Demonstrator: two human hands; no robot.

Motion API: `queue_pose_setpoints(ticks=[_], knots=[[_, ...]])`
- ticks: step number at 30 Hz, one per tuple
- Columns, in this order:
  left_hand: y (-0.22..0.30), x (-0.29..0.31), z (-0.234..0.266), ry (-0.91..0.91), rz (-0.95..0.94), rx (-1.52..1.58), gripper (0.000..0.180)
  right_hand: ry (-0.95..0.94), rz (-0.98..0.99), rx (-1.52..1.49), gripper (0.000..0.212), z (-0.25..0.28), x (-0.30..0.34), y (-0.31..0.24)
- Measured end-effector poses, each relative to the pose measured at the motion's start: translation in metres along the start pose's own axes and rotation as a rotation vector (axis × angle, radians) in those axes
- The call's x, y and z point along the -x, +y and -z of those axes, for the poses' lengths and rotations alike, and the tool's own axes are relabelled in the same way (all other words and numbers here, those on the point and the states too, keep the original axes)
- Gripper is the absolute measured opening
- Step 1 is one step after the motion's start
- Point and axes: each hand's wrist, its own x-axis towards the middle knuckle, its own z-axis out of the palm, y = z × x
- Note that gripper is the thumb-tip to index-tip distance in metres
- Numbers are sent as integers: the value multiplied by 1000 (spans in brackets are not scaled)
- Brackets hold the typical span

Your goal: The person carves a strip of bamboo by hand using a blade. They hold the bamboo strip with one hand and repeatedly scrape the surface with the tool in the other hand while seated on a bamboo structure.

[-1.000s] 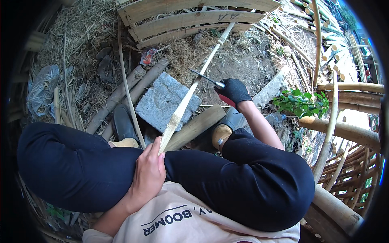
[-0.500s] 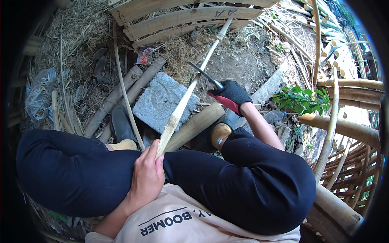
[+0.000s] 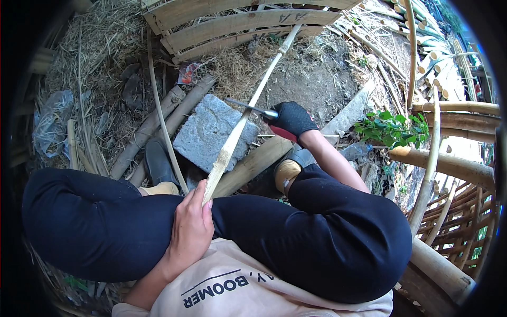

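My bare left hand (image 3: pixel 193 222) is closed round the near end of a long, pale bamboo strip (image 3: pixel 231 145) at my lap. The strip slants away to the upper right, toward a wooden crate. In a black and red glove, my right hand (image 3: pixel 290 121) grips a knife (image 3: pixel 257 109) by its handle. The thin dark blade crosses the strip about midway along, its tip pointing left. Whether the edge cuts into the strip cannot be made out. Beneath the strip sits a rough grey stone block (image 3: pixel 203 134), with a thick bamboo pole (image 3: pixel 253 164) beside it.
The slatted wooden crate (image 3: pixel 248 21) stands at the far side. Two bamboo poles (image 3: pixel 148 127) and a thin upright strip (image 3: pixel 158 105) lie left of the block. A leafy green plant (image 3: pixel 393 129) and bamboo framing (image 3: pixel 443 169) are at right; cut bamboo (image 3: pixel 433 58) is stacked behind.
My right hand and the knife have come nearer to me and slightly left along the strip. The left hand keeps its hold, almost unmoved.
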Motion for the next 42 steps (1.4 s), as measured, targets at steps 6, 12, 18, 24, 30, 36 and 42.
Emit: queue_pose_setpoints(ticks=[6, 12, 18, 24, 30, 36, 42], knots=[[6, -2, 2, -46, 49, -35, 39, 79, -176, 33, 37, 25, -16, 47], [3, 1, 1, -3, 48, 31, 39, 27, -251, -56, 37, 27, 11, 10], [3, -1, 0, -8, 38, 31, 38, 3, -29, -55, 29, 5, 12, 12], [4, -4, 2, 7, 45, -12, 38, 121, -159, 52, 32, 10, -34, 27], [-5, 4, 1, -31, 58, 41, 39, 153, -198, 72, 41, 41, -53, 76], [1, 2, 2, -8, 63, 18, 41, 45, -17, -90, 36, 17, -17, 5], [2, 0, 3, -27, 55, 47, 37, 78, -111, 50, 34, 20, -49, 22]])
